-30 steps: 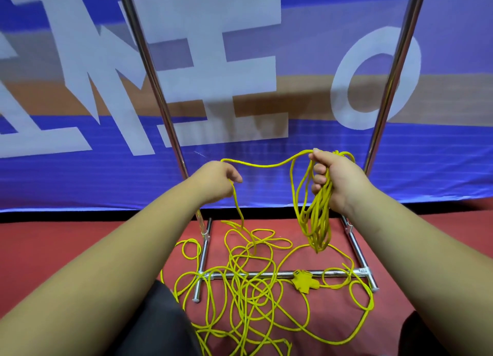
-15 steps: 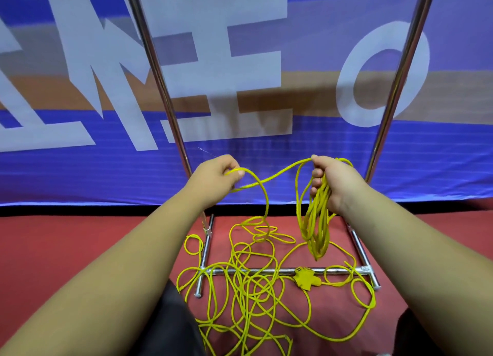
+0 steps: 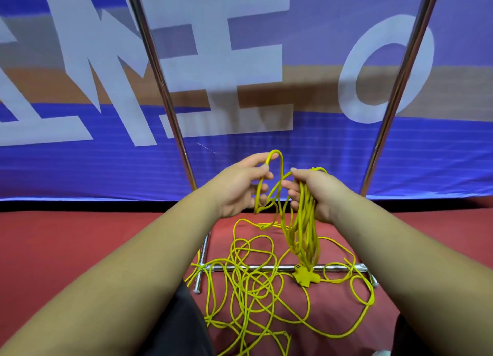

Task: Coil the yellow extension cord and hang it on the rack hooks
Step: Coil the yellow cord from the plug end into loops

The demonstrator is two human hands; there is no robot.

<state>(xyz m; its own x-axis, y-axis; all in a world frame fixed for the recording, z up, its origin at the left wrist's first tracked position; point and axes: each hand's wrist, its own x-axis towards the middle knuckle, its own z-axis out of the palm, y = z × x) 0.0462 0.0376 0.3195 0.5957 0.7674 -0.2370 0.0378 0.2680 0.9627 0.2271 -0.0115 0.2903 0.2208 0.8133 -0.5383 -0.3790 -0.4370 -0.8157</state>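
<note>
Yellow cord (image 3: 302, 227): we grip a bunch of its loops in our right hand (image 3: 317, 193), fingers curled round them, while our left hand (image 3: 237, 187) pinches one raised loop just beside it. The rest lies tangled on the red floor (image 3: 80, 238), across the base bar of the rack (image 3: 162, 89), plug (image 3: 305, 277) at that bar, before a blue banner (image 3: 106, 163).

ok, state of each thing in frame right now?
yellow extension cord: partly coiled, rest tangled on floor
left hand: pinches one cord loop
right hand: grips the coiled part
socket end: lies at rack base bar
rack: upright, hooks out of view
</note>
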